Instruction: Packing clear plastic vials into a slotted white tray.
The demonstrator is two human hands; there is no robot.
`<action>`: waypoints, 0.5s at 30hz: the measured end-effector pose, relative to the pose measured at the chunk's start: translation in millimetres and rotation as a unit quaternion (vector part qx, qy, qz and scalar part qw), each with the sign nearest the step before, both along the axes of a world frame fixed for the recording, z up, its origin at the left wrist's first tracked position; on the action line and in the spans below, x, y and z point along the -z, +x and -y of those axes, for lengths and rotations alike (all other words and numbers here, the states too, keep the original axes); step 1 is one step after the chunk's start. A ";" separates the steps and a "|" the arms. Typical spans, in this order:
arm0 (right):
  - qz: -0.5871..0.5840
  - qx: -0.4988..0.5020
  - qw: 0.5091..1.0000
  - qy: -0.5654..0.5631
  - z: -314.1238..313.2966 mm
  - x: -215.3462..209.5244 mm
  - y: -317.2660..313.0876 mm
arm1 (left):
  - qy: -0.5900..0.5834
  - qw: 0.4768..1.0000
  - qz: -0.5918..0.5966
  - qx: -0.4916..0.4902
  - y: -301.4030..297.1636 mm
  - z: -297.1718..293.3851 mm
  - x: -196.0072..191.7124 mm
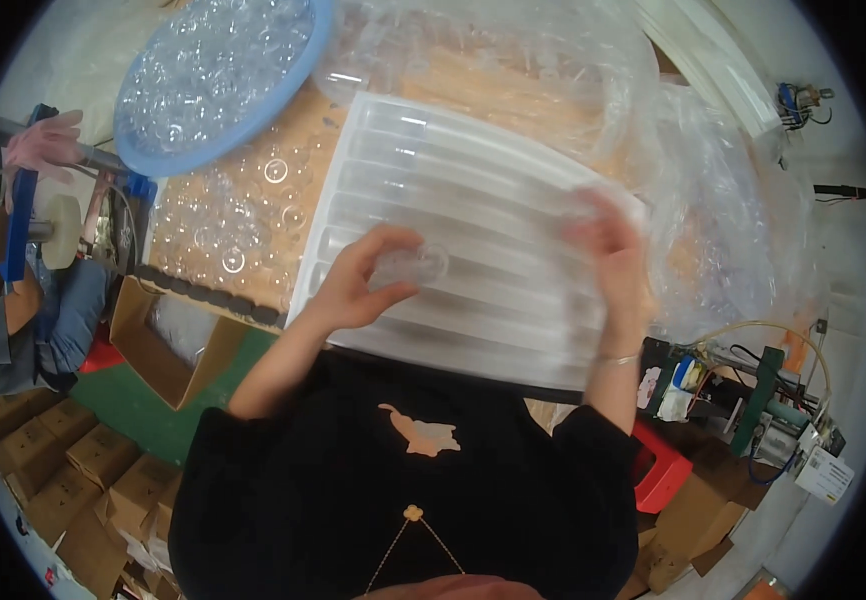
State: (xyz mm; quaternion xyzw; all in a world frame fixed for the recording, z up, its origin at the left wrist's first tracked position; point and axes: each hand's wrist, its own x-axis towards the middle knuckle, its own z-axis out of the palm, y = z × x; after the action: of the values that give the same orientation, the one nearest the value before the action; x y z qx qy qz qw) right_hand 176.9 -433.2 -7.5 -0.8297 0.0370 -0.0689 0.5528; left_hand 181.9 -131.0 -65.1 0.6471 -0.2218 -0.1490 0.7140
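A white ribbed tray with long parallel channels lies before me on the table. Clear tube-like pieces rest in channels at its far left end. Above the tray's left part, my left hand grips a clear plastic tube between thumb and fingers, its round end pointing right. My right hand hovers over or touches the tray's right part, which I cannot tell. Motion smears its fingers, so whatever they hold, if anything, does not show.
A blue basin heaped with clear pieces stands at the far left. Loose clear round pieces cover the table nearer me. Clear plastic bags lie right. A pink-gloved hand shows beside machinery at left. An open cardboard box stands below the table edge.
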 end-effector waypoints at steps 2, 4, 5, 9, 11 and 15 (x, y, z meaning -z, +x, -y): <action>0.031 -0.176 0.982 0.054 -68.2 -12.3 -8.9 | -0.066 0.995 -0.065 0.030 2.1 3.3 2.1; 0.064 -0.242 0.968 0.000 -86.0 -15.0 -3.7 | -0.077 0.993 -0.081 0.045 4.6 -2.6 0.6; 0.062 -0.243 0.968 0.001 -90.1 -19.9 -2.0 | -0.090 0.990 -0.094 0.060 5.0 -5.1 -1.1; 0.183 -0.356 0.901 -0.165 -99.8 -25.4 0.3 | -0.059 0.983 -0.144 0.095 4.6 -18.8 -11.7; 0.211 -0.416 0.854 -0.233 -100.8 -22.5 6.1 | -0.080 0.942 -0.275 0.174 10.3 -25.2 -18.9; -0.036 -0.440 0.818 -0.367 -104.9 -5.7 10.3 | -0.011 0.960 -0.243 0.137 0.6 -22.7 -17.6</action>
State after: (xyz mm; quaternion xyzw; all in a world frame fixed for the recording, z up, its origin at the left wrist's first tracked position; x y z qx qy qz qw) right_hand 187.2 -328.2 -1.8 -0.9008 -0.3409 0.2030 0.1765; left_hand 182.6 -108.4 -47.5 0.5466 -0.1296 -0.3957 0.7265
